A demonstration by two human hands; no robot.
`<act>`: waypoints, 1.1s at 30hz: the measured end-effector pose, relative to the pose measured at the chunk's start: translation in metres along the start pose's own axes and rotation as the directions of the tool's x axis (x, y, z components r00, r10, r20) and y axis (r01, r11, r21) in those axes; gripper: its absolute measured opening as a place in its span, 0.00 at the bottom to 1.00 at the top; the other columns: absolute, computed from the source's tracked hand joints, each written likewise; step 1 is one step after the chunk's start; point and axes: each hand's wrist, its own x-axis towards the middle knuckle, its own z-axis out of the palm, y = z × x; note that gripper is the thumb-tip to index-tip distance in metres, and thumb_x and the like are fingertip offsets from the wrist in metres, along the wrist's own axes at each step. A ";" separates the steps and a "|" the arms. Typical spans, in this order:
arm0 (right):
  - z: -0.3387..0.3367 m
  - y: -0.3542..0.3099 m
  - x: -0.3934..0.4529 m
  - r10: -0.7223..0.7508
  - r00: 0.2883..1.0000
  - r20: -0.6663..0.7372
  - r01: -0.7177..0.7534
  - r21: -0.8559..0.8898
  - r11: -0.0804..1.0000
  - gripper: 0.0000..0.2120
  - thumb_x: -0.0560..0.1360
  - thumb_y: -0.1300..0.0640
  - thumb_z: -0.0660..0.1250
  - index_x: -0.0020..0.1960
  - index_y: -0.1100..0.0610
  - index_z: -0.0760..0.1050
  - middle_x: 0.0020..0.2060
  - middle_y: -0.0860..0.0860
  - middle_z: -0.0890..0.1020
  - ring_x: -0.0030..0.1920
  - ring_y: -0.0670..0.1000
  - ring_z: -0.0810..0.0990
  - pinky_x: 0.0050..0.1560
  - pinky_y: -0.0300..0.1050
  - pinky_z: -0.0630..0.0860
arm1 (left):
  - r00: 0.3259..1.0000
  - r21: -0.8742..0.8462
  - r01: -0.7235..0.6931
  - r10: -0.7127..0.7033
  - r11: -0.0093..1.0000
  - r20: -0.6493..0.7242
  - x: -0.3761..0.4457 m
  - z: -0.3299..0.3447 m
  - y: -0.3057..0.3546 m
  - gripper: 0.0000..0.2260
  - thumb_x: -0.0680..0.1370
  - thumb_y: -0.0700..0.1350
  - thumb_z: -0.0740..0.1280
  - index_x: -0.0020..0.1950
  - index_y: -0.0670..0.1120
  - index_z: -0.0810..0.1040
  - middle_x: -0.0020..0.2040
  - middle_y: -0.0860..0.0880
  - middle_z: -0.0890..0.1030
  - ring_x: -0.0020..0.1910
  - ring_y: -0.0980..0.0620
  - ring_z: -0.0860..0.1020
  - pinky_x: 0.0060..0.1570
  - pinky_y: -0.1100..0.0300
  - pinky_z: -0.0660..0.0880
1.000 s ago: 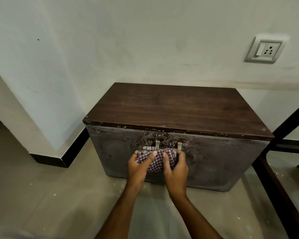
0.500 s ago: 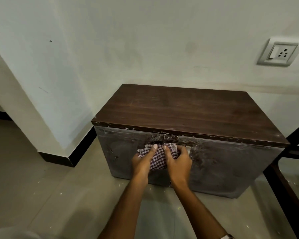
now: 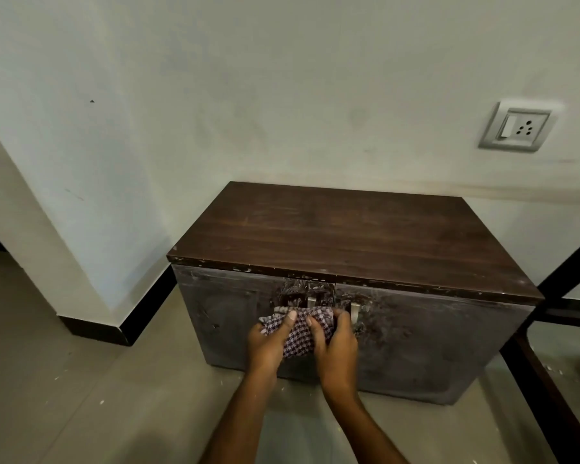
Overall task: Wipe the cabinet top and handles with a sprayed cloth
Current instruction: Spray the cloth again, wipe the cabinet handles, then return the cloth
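Mid handle-wiping: left hand [image 3: 268,343] and right hand [image 3: 335,343] both clutched bunched purple-checked cloth [image 3: 298,333] against left steel handle [image 3: 311,301] of dark wooden cabinet [image 3: 365,236]. Next, probably: right steel handle [image 3: 355,311], needing firm rubbing.

Pale, scuffed plaster wall [image 3: 282,95] with a jutting corner at left, edged below by black skirting board [image 3: 114,329]. Grey square switch-and-socket plate [image 3: 516,127] mounted upper right. Beige tiled floor [image 3: 64,396] flecked with white specks. Dark wooden frame [image 3: 549,380] along the right edge.
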 end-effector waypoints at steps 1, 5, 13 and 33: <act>0.000 0.001 0.000 0.007 1.000 0.013 -0.007 0.003 1.000 0.14 0.77 0.53 0.67 0.60 0.55 0.70 0.52 0.50 0.79 0.51 0.46 0.79 0.50 0.42 0.80 | 1.000 0.002 0.004 -0.004 1.000 0.003 0.000 0.000 0.000 0.25 0.69 0.48 0.76 0.62 0.40 0.75 0.54 0.40 0.81 0.49 0.44 0.81 0.35 0.58 0.79; 0.000 0.008 -0.002 0.008 0.999 0.050 -0.007 -0.018 1.000 0.12 0.77 0.54 0.66 0.59 0.54 0.69 0.51 0.51 0.79 0.50 0.47 0.79 0.46 0.34 0.77 | 1.000 0.030 -0.006 0.006 1.000 0.007 -0.002 -0.001 -0.005 0.22 0.70 0.45 0.75 0.60 0.38 0.76 0.47 0.44 0.82 0.43 0.46 0.81 0.34 0.57 0.80; 0.004 0.013 -0.001 0.040 0.997 0.071 -0.036 -0.056 0.998 0.14 0.78 0.53 0.65 0.61 0.53 0.68 0.54 0.53 0.79 0.53 0.50 0.79 0.56 0.49 0.78 | 0.998 0.006 -0.029 0.029 1.000 0.051 -0.002 -0.003 -0.007 0.19 0.72 0.43 0.73 0.61 0.39 0.75 0.52 0.39 0.82 0.46 0.43 0.82 0.32 0.57 0.79; 0.006 0.021 -0.002 0.141 0.990 0.023 -0.139 -0.074 0.987 0.15 0.77 0.55 0.67 0.62 0.59 0.71 0.50 0.55 0.81 0.48 0.51 0.80 0.47 0.42 0.78 | 0.995 0.118 -0.102 0.102 0.988 0.003 0.006 -0.003 -0.017 0.15 0.73 0.37 0.72 0.57 0.40 0.75 0.49 0.42 0.80 0.42 0.47 0.79 0.34 0.59 0.78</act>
